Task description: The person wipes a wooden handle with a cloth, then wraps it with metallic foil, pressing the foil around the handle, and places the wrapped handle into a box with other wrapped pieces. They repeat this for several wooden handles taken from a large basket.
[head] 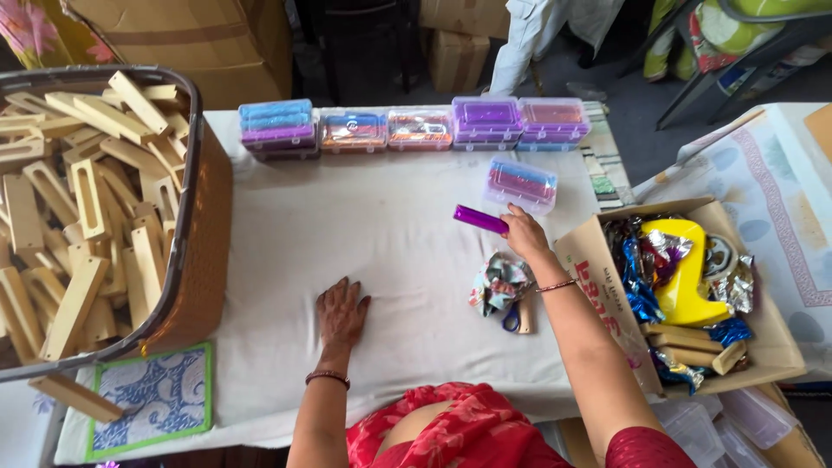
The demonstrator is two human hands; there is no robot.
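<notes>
1. Purple foil-wrapped stick [479, 218] sits pinched in our right hand [523, 232], just in front of a clear box [521, 183] that stands alone at about 1 o'clock on the white-covered surface [381, 260].
2. Far left, at 9 o'clock, a brown basket [204, 234] is heaped with pale wooden slotted blocks [82, 225]; a blue patterned mat with a green border [154, 400] lies at 7 o'clock.
3. Our left hand [341, 314] lies flat on the cloth at 6 o'clock, fingers spread and holding nothing. We judge it best kept there as a brace, so the cloth does not drag.
4. Along 12 o'clock runs a row of filled clear boxes [416, 126] with blue, purple and pink contents.
5. Our right fingers are closed on one end of the stick. We would keep the grip light, since foil probably creases easily, and hold the stick level.
6. Near 4 o'clock lie a crumpled wrapper [501, 282] and blue-handled scissors [513, 319].
7. At 3 o'clock a cardboard box [771, 334] holds foil pieces, wooden blocks and a yellow tape dispenser [685, 273].
</notes>
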